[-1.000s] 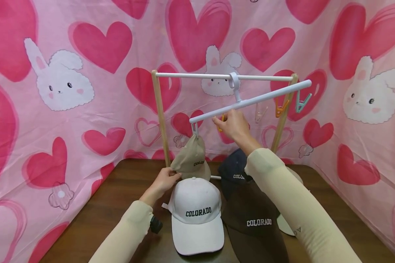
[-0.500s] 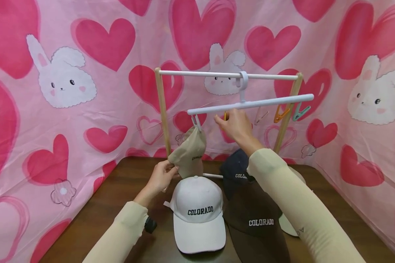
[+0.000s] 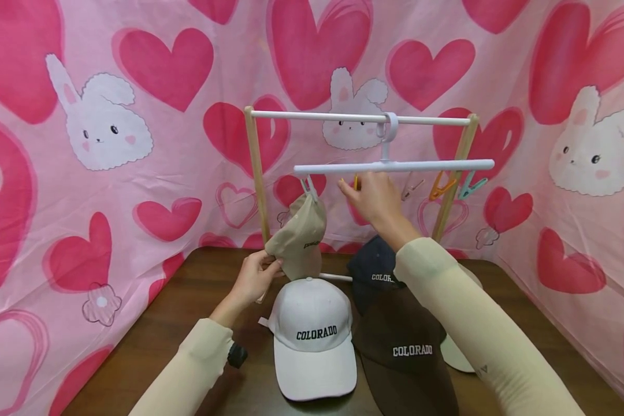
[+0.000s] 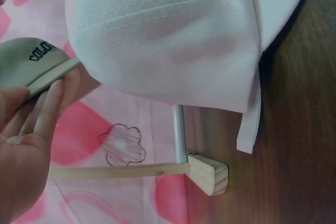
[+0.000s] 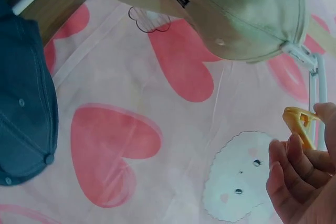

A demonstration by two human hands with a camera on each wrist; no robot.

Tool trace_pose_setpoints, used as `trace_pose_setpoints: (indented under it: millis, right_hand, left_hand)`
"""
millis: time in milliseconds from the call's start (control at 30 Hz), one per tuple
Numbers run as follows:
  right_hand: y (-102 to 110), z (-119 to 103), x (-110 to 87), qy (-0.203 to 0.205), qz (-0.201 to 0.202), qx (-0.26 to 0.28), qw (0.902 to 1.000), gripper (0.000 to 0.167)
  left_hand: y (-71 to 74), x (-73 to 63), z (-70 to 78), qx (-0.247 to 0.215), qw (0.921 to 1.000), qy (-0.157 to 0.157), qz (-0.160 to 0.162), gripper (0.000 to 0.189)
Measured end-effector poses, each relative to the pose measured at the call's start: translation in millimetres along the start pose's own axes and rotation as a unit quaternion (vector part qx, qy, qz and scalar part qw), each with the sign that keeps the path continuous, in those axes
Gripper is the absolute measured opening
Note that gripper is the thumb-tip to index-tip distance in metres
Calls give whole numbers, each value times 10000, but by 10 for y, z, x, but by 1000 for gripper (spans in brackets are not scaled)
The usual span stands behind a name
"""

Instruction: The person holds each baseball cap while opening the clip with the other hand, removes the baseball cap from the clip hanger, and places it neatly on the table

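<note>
My left hand point(image 3: 252, 280) pinches the brim edge of a beige cap point(image 3: 299, 245); thumb and fingers lie on either side of it in the left wrist view. The cap's top hangs from a pale clip point(image 3: 308, 188) at the left end of a white hanger point(image 3: 421, 166). The hanger hooks over the white rail point(image 3: 301, 116) of a wooden-legged rack. Just under the hanger bar, left of the hook, my right hand point(image 3: 378, 199) has its fingers curled at a yellow clip point(image 5: 299, 124), which it pinches. Part of that grip is hidden at the right wrist view's edge.
A white cap point(image 3: 312, 338) stands in front on the brown table point(image 3: 171, 329). Beside it are a dark brown cap point(image 3: 405, 352) and a navy cap point(image 3: 369, 268). Orange point(image 3: 442, 186) and teal point(image 3: 472, 185) clips hang from the hanger's right part. A patterned pink cloth surrounds the table.
The hanger has swung from a steep tilt to nearly level, its right end dropping and its left end rising. My left hand has lifted the beige cap's brim slightly; both hands keep their holds.
</note>
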State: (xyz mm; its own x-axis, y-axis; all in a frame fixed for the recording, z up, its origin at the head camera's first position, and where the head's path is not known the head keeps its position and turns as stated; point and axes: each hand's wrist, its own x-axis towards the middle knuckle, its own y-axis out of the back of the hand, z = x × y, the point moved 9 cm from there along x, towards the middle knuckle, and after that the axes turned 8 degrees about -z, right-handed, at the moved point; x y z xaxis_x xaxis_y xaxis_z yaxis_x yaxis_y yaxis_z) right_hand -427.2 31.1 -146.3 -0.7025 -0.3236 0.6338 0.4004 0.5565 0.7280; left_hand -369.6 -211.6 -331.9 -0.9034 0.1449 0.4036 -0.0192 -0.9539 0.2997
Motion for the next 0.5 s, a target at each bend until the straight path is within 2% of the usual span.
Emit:
trace_pose_setpoints:
  millis: [133, 233, 367, 500]
  right_hand:
    - [58, -131, -63, 443, 206, -553, 9973, 42]
    - [81, -206, -99, 594, 247, -759, 9950, 43]
    - [102, -275, -107, 697, 235, -645, 9952, 42]
    - [87, -358, -92, 869, 210, -492, 9948, 40]
  left_hand:
    - [0, -12, 23, 25, 10000, -52, -10, 26]
    - [2, -18, 44, 66, 9999, -104, 5, 25]
    - [0, -27, 98, 133, 9997, -208, 53, 24]
    - [-31, -85, 321, 296, 9993, -219, 96, 22]
